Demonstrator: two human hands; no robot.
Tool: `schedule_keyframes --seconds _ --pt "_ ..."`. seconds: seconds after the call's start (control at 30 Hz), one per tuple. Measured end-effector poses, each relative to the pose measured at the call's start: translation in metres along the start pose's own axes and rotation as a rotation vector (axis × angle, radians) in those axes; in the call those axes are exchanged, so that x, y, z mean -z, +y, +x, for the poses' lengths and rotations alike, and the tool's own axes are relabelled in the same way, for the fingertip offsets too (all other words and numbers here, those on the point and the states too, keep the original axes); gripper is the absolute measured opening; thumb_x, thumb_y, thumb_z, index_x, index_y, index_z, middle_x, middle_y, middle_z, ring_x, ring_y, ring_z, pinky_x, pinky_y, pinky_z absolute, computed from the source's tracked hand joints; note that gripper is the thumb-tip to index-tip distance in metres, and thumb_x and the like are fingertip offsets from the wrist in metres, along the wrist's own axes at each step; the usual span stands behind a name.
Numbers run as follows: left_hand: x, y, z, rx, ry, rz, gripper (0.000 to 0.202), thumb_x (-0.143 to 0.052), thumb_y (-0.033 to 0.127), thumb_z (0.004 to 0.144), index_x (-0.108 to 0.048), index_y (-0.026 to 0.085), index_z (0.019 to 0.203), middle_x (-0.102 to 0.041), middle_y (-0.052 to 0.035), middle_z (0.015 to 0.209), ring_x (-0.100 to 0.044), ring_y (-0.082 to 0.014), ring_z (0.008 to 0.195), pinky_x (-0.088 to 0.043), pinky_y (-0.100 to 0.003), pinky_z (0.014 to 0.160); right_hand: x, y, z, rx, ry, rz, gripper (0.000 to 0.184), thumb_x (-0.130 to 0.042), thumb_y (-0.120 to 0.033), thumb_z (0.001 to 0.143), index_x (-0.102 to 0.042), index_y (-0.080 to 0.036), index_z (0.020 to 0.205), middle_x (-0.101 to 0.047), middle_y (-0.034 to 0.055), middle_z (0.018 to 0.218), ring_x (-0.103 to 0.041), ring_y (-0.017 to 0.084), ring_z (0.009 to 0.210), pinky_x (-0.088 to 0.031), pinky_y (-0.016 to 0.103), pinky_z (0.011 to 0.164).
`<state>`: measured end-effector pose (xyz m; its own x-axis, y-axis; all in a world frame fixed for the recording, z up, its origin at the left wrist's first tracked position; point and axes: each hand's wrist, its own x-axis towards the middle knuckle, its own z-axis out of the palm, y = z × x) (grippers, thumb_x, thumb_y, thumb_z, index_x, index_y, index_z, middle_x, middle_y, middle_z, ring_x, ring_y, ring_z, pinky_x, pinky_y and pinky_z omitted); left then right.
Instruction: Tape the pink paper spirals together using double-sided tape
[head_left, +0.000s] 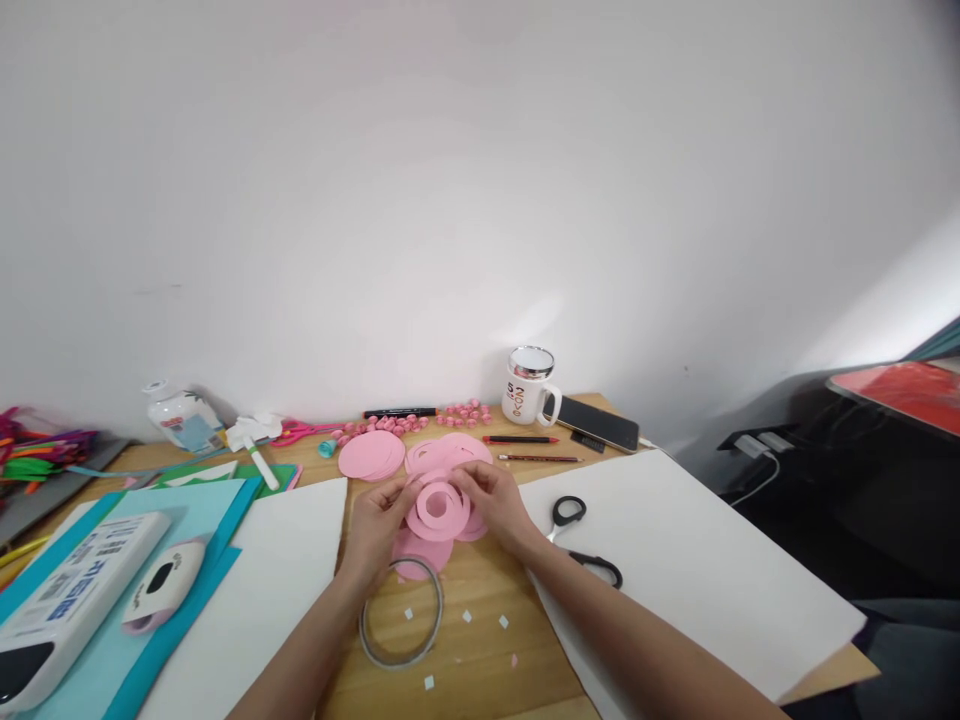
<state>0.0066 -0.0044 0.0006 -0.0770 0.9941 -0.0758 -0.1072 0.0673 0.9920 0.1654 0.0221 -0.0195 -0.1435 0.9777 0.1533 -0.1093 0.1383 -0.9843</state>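
Left hand and right hand, fingers nearly closed, pinching opposite edges of pink paper coil, tape ring nearer the camera, scissors at right.

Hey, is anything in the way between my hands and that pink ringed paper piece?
Nothing visible. Your left hand and right hand are at the pink ringed paper piece, fingers at its far left and far right edges. The grey tape ring lies nearer you, between your forearms, not in between.
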Motion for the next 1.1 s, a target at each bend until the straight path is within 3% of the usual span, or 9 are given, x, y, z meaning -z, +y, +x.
schedule_keyframes --seconds 0.17,0.33,0.5,0.67,0.9,1.1 --pt "-0.002 0.005 -0.004 0.013 -0.095 0.130 0.037 -0.068 0.036 0.064 -0.069 0.013 0.093 -0.071 -0.0069 0.075 -0.061 -0.0190 0.066 -0.047 -0.025 0.055 0.001 -0.004 -0.002 -0.073 -0.049 0.119 0.025 -0.065 -0.039 0.067 -0.064 -0.014 0.070 -0.060 0.0007 0.063 -0.051 0.010 0.055 -0.042 0.022 0.052" --pt "-0.005 0.007 -0.007 -0.023 -0.116 0.214 0.034 -0.064 0.038 0.067 -0.070 0.013 0.090 -0.070 -0.0070 0.074 -0.062 -0.0193 0.064 -0.047 -0.025 0.054 0.000 -0.007 -0.005 -0.154 -0.085 0.200 0.029 -0.069 -0.041 0.062 -0.065 -0.016 0.076 -0.059 -0.0015 0.056 -0.049 0.009 0.045 -0.042 0.021 0.044" --pt "-0.006 0.006 -0.007 -0.032 -0.120 0.283 0.032 -0.062 0.039 0.069 -0.070 0.013 0.085 -0.070 -0.0052 0.068 -0.060 -0.0175 0.058 -0.044 -0.023 0.050 0.000 -0.013 -0.006 -0.157 -0.095 0.231 0.031 -0.063 -0.045 0.067 -0.066 -0.015 0.074 -0.062 0.0018 0.065 -0.052 0.009 0.051 -0.045 0.022 0.047" --pt "-0.008 0.010 -0.010 -0.044 -0.154 0.314 0.027 -0.063 0.036 0.068 -0.071 0.014 0.081 -0.070 -0.0055 0.068 -0.060 -0.0179 0.059 -0.043 -0.022 0.050 0.001 -0.010 -0.006 -0.101 -0.085 0.106 0.025 -0.068 -0.039 0.064 -0.064 -0.014 0.070 -0.057 -0.0016 0.053 -0.050 0.008 0.044 -0.042 0.021 0.045" --pt "-0.013 0.013 -0.013 -0.091 -0.084 0.324 0.025 -0.063 0.038 0.066 -0.069 0.014 0.067 -0.063 -0.0025 0.055 -0.055 -0.0145 0.050 -0.041 -0.022 0.046 -0.004 -0.011 -0.011 -0.122 -0.149 0.070 0.029 -0.066 -0.043 0.065 -0.062 -0.015 0.066 -0.060 -0.0008 0.056 -0.053 0.010 0.048 -0.044 0.022 0.048" --pt "-0.009 0.007 -0.008 -0.105 -0.027 0.277 0.023 -0.064 0.036 0.066 -0.067 0.014 0.067 -0.063 -0.0006 0.055 -0.053 -0.0119 0.048 -0.040 -0.020 0.046 0.002 -0.016 -0.012 -0.255 -0.331 0.316 0.035 -0.064 -0.047 0.067 -0.068 -0.015 0.079 -0.065 0.0041 0.072 -0.059 0.011 0.063 -0.047 0.025 0.062"
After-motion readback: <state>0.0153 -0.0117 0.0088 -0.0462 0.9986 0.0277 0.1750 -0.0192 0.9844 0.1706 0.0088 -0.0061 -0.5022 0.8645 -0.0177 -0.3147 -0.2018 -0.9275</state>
